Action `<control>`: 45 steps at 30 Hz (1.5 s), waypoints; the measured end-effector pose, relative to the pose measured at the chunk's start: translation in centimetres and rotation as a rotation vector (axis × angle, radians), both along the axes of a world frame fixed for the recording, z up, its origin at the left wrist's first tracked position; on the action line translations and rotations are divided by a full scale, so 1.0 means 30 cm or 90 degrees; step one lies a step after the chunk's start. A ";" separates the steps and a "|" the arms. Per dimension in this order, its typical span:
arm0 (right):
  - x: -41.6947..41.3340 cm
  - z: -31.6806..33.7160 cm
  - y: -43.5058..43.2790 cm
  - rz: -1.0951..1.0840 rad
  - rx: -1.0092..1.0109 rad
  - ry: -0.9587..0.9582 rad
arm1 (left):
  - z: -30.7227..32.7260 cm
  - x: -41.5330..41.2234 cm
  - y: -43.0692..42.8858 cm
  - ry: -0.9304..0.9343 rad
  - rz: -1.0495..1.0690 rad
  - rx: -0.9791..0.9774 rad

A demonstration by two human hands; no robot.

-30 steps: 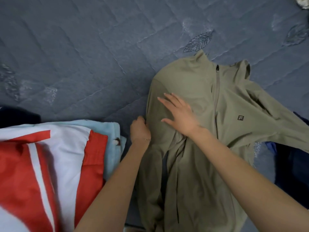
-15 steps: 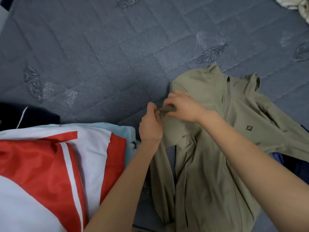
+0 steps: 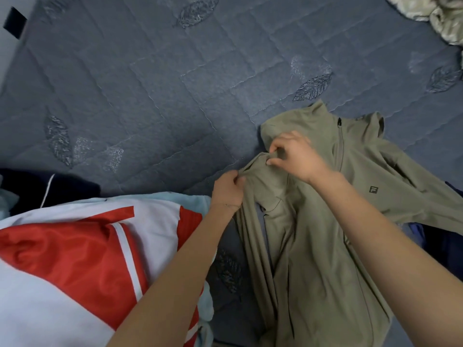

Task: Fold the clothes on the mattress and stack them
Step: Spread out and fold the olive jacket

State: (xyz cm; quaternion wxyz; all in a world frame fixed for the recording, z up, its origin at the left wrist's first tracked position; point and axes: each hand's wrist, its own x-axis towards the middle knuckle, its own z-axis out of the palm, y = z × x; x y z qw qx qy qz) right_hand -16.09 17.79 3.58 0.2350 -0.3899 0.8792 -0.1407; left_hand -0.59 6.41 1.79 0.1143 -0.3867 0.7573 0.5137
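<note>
From my end I see the olive jacket (image 3: 313,259) lying front up on the grey quilted mattress (image 3: 150,96), to the right of the middle, with its collar pointing away from me and its hem running out of the bottom of the view. The zip (image 3: 340,146) is closed up to the collar, and a small dark logo (image 3: 373,189) sits on the chest. One sleeve (image 3: 413,191) stretches out to the right. My left hand (image 3: 226,191) pinches the jacket's left edge between thumb and curled fingers. My right hand (image 3: 295,156) is just beyond it, thumb and forefinger nipping a raised fold of the same cloth near the shoulder. The two hands are close but apart, and the fabric is bunched between them. To the left, beside my left forearm, a red and white top (image 3: 75,259) lies over a pale blue piece (image 3: 193,196) whose edge shows beside it. A navy garment (image 3: 37,186) lies behind that pile. Dark blue cloth (image 3: 446,246) shows under the outstretched sleeve at the right edge, and pale rumpled bedding (image 3: 431,13) sits in the far right corner.
</note>
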 end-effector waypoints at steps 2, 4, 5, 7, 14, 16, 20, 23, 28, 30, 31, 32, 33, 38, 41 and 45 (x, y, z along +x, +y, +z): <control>0.019 0.016 -0.015 0.037 0.002 -0.008 | 0.020 -0.015 -0.015 0.056 -0.025 0.042; 0.038 0.033 -0.042 0.083 -0.015 -0.030 | 0.034 -0.021 -0.026 0.090 -0.050 0.077; 0.045 0.041 -0.058 0.107 -0.017 -0.035 | 0.042 -0.022 -0.034 0.103 -0.061 0.079; 0.060 0.055 -0.084 0.139 0.006 -0.035 | 0.058 -0.018 -0.054 0.123 -0.070 0.069; 0.057 0.064 -0.032 -0.108 -0.080 -0.187 | 0.063 0.007 -0.111 -0.020 -0.185 0.039; 0.052 0.051 -0.008 -0.152 -0.089 -0.201 | 0.055 0.023 -0.122 -0.074 -0.192 0.047; 0.056 0.018 0.038 -0.199 -0.106 -0.136 | 0.040 0.056 -0.109 -0.126 -0.157 0.032; 0.079 0.003 0.023 -0.089 -0.061 -0.092 | 0.034 0.066 -0.103 -0.049 -0.044 0.112; 0.118 0.041 -0.065 -0.129 -0.147 -0.310 | 0.086 0.025 -0.121 0.111 -0.106 0.077; 0.118 0.054 -0.097 -0.180 -0.206 -0.378 | 0.120 -0.001 -0.143 0.164 -0.108 0.071; 0.113 0.064 -0.111 -0.191 -0.215 -0.409 | 0.136 -0.012 -0.159 0.182 -0.107 0.070; 0.109 0.077 -0.126 -0.198 -0.216 -0.448 | 0.149 -0.020 -0.176 0.197 -0.103 0.077; 0.105 0.092 -0.140 -0.207 -0.210 -0.480 | 0.161 -0.028 -0.193 0.208 -0.098 0.089; 0.073 0.136 -0.175 -0.249 -0.253 -0.444 | 0.180 -0.047 -0.249 0.183 -0.091 0.123; 0.083 0.142 -0.190 -0.237 -0.268 -0.477 | 0.193 -0.058 -0.247 0.202 -0.089 0.143; 0.095 0.137 -0.192 -0.234 -0.222 -0.545 | 0.206 -0.071 -0.248 0.200 -0.094 0.129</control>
